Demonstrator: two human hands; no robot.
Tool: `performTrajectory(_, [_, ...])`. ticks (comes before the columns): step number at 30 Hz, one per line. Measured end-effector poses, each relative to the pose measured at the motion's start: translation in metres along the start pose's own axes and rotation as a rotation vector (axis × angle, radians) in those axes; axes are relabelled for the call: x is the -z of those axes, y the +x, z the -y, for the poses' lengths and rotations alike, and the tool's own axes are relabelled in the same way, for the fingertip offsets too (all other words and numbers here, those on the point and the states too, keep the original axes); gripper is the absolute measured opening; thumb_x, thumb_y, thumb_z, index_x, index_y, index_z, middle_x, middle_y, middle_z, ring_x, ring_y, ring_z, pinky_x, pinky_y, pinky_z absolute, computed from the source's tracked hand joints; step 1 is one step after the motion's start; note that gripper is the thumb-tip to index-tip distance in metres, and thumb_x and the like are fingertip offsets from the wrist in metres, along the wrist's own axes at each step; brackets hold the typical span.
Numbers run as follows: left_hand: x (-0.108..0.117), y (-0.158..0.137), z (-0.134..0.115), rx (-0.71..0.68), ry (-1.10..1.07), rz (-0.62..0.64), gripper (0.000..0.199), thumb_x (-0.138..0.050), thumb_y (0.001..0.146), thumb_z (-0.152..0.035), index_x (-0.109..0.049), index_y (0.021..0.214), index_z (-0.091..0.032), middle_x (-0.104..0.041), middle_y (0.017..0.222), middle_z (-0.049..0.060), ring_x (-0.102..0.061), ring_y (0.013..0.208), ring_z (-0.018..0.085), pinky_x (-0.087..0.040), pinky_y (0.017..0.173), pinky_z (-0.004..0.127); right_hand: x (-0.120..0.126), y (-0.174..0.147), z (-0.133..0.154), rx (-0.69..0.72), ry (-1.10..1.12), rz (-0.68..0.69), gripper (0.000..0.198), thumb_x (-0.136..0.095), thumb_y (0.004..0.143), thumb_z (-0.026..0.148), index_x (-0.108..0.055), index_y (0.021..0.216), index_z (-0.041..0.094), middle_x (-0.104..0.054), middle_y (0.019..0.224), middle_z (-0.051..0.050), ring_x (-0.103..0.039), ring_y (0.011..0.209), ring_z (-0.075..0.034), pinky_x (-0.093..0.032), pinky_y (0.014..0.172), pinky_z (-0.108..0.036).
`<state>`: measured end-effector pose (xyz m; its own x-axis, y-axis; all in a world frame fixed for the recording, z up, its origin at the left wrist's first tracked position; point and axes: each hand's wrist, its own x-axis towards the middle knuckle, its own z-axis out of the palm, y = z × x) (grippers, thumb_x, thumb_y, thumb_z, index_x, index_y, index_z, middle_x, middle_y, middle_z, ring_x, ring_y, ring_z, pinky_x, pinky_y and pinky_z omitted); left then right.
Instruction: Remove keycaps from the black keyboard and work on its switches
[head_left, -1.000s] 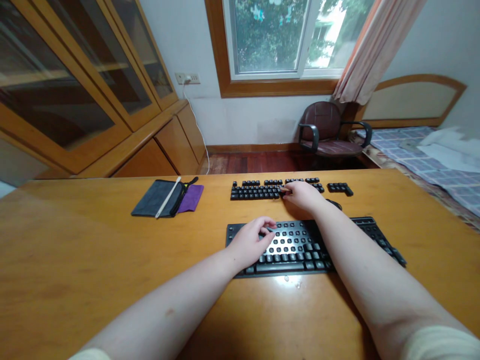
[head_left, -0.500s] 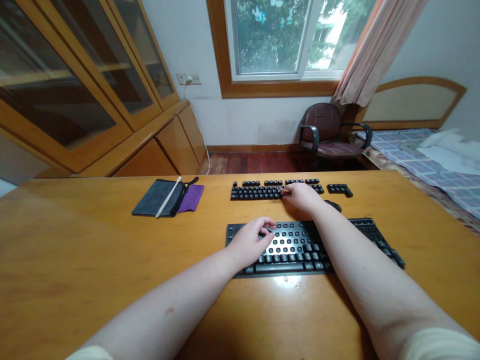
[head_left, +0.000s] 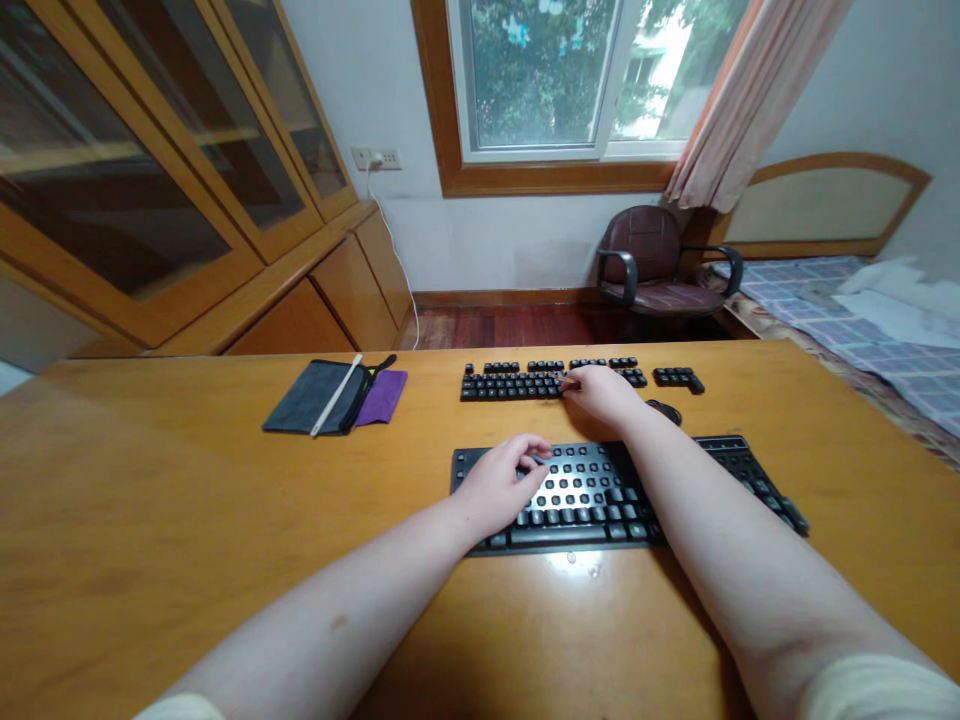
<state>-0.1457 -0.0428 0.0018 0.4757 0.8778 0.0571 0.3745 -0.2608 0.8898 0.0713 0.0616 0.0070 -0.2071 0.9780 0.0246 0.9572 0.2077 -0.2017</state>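
Note:
A black keyboard [head_left: 570, 535] lies on the wooden desk, with bare key stems across its upper middle and keycaps along its lower rows. My left hand [head_left: 502, 485] rests on its left part, fingers loosely curved and apart from the thumb, holding nothing I can see. Beyond the keyboard, loose black keycaps [head_left: 510, 387] are laid out in rows. My right hand [head_left: 604, 395] reaches over to these rows, its fingers pinched on a keycap, which they mostly hide. My right forearm covers part of the keyboard's right side.
A grey zip pouch [head_left: 304, 395] with a pale flat stick [head_left: 336, 397] across it lies at left, beside a purple cloth [head_left: 382, 396]. A coiled black cable [head_left: 665, 410] sits behind my right forearm. Another keycap group [head_left: 677, 377] lies at far right.
My right hand stays at the keycap rows with its fingertips shifted very slightly. My left hand and the keyboard have not visibly moved.

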Motion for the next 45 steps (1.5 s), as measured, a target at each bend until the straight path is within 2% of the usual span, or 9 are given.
performTrajectory(12, [0.002, 0.000, -0.004, 0.002, 0.007, 0.004, 0.023, -0.051, 0.081, -0.022, -0.055, 0.104, -0.019, -0.064, 0.102, 0.004, -0.060, 0.084, 0.014, -0.047, 0.082, 0.030, 0.000, 0.000, 0.000, 0.016, 0.022, -0.024, 0.017, -0.056, 0.079, 0.028, -0.070, 0.084, 0.021, -0.069, 0.087, -0.007, -0.061, 0.079, -0.019, -0.042, 0.066, -0.025])
performTrajectory(17, [0.001, -0.001, -0.003, 0.007, 0.009, 0.001, 0.023, -0.052, 0.081, -0.023, -0.055, 0.104, -0.020, -0.064, 0.102, 0.003, -0.060, 0.085, 0.014, -0.048, 0.082, 0.030, 0.001, -0.002, -0.001, 0.018, 0.017, -0.081, 0.026, -0.050, 0.083, 0.037, -0.069, 0.079, 0.019, -0.068, 0.081, -0.009, -0.060, 0.074, -0.020, -0.041, 0.063, -0.027])
performTrajectory(25, [0.001, 0.000, -0.002, 0.004, 0.023, 0.006, 0.023, -0.051, 0.081, -0.022, -0.054, 0.104, -0.019, -0.064, 0.102, 0.004, -0.061, 0.085, 0.014, -0.048, 0.080, 0.029, 0.002, -0.002, -0.003, 0.045, 0.115, -0.133, 0.023, -0.048, 0.085, 0.030, -0.068, 0.085, 0.020, -0.069, 0.086, -0.008, -0.060, 0.080, -0.020, -0.040, 0.069, -0.027])
performTrajectory(31, [0.001, -0.001, -0.002, -0.029, 0.073, 0.035, 0.023, -0.050, 0.082, -0.022, -0.054, 0.104, -0.020, -0.064, 0.103, 0.003, -0.061, 0.086, 0.015, -0.049, 0.079, 0.029, 0.013, -0.008, 0.002, 0.121, 0.202, -0.237, 0.030, -0.045, 0.088, 0.038, -0.067, 0.077, 0.019, -0.068, 0.079, -0.007, -0.059, 0.074, -0.019, -0.038, 0.064, -0.026])
performTrajectory(35, [0.004, -0.004, -0.009, -0.132, 0.251, 0.108, 0.023, -0.050, 0.084, -0.026, -0.056, 0.106, -0.020, -0.065, 0.102, 0.004, -0.060, 0.091, 0.017, -0.047, 0.083, 0.032, 0.032, -0.019, 0.013, 0.202, 0.263, -0.336, 0.035, -0.045, 0.088, 0.041, -0.065, 0.071, 0.018, -0.065, 0.074, -0.006, -0.058, 0.072, -0.018, -0.039, 0.064, -0.027])
performTrajectory(39, [0.001, -0.014, -0.018, -0.427, 0.472, 0.302, 0.036, -0.054, 0.083, -0.038, -0.055, 0.115, -0.021, -0.061, 0.116, 0.007, -0.053, 0.109, 0.023, -0.037, 0.097, 0.039, 0.066, -0.042, 0.026, 0.312, 0.466, -0.480, 0.041, -0.038, 0.091, 0.044, -0.067, 0.078, 0.017, -0.065, 0.077, -0.007, -0.059, 0.076, -0.018, -0.043, 0.070, -0.029])
performTrajectory(41, [-0.005, -0.020, -0.019, -0.535, 0.566, 0.365, 0.049, -0.055, 0.081, -0.046, -0.050, 0.123, -0.021, -0.054, 0.129, 0.009, -0.046, 0.119, 0.026, -0.030, 0.102, 0.043, 0.084, -0.058, 0.031, 0.368, 0.538, -0.497, 0.048, -0.033, 0.092, 0.048, -0.067, 0.077, 0.018, -0.064, 0.080, -0.007, -0.059, 0.077, -0.018, -0.044, 0.071, -0.030])
performTrajectory(43, [-0.010, -0.025, -0.018, -0.551, 0.659, 0.376, 0.060, -0.056, 0.079, -0.049, -0.043, 0.130, -0.021, -0.045, 0.137, 0.012, -0.038, 0.127, 0.029, -0.025, 0.105, 0.046, 0.094, -0.075, 0.034, 0.340, 0.569, -0.472, 0.049, -0.034, 0.090, 0.052, -0.067, 0.074, 0.019, -0.063, 0.072, -0.006, -0.059, 0.069, -0.017, -0.044, 0.066, -0.030])
performTrajectory(45, [-0.014, -0.028, -0.018, -0.539, 0.730, 0.393, 0.059, -0.056, 0.081, -0.044, -0.040, 0.132, -0.021, -0.043, 0.138, 0.012, -0.036, 0.128, 0.028, -0.025, 0.105, 0.044, 0.091, -0.089, 0.034, 0.216, 0.651, -0.422, 0.043, -0.042, 0.087, 0.053, -0.066, 0.074, 0.020, -0.060, 0.062, -0.004, -0.056, 0.057, -0.016, -0.043, 0.057, -0.028])
